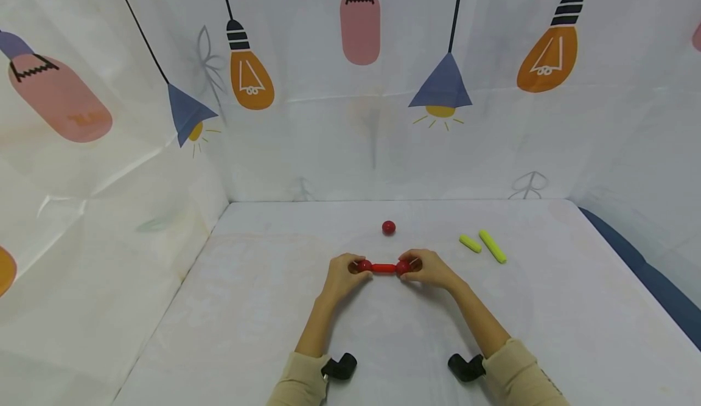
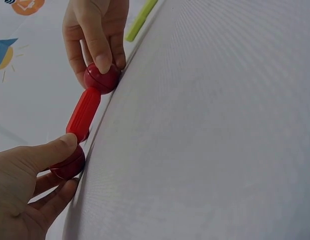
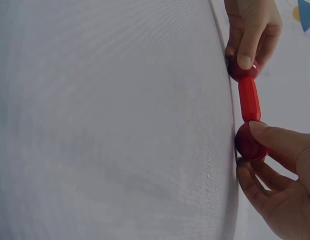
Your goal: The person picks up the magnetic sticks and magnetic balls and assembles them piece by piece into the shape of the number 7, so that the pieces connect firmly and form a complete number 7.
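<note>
A short bright red rod [image 1: 384, 268] joins two dark red balls, dumbbell-like, low over the white table. My left hand [image 1: 344, 277] pinches the left ball [image 1: 364, 265] between thumb and fingers. At the other end, my right hand [image 1: 429, 268] grips the right ball [image 1: 403, 267] the same way. In the left wrist view the rod [image 2: 83, 114] has flat, faceted sides and meets a ball at each end. The right wrist view has the thumb on the near ball [image 3: 251, 142], close by the rod's end.
Beyond the hands lies a loose red ball [image 1: 389, 227]. To the right are a short yellow-green rod [image 1: 470, 243] and a longer yellow-green rod [image 1: 492, 246]. A white sheet [image 1: 328, 150] printed with lamps hangs behind the table [image 1: 263, 308].
</note>
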`<act>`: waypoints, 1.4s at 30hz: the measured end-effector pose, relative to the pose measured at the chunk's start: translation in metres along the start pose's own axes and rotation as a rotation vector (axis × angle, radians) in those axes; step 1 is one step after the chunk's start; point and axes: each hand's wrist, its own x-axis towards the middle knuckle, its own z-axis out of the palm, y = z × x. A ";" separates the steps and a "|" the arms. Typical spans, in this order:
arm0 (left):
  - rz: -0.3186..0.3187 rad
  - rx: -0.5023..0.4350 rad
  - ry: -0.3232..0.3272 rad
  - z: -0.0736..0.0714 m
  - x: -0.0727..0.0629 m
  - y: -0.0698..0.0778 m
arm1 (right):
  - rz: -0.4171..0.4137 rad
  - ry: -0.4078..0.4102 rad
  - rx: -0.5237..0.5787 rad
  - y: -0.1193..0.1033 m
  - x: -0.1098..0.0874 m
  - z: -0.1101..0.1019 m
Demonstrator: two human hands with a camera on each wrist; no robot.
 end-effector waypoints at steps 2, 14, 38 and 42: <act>0.000 0.005 -0.001 0.000 0.000 0.000 | 0.000 0.000 -0.001 0.001 0.000 0.000; -0.001 -0.002 -0.005 0.000 0.001 0.001 | 0.010 0.005 0.011 0.003 0.001 0.000; -0.001 0.010 -0.004 0.002 0.004 0.001 | -0.024 0.024 -0.010 0.011 -0.005 -0.009; 0.005 0.007 -0.001 0.002 0.004 0.001 | -0.042 0.043 -0.011 0.017 -0.011 -0.018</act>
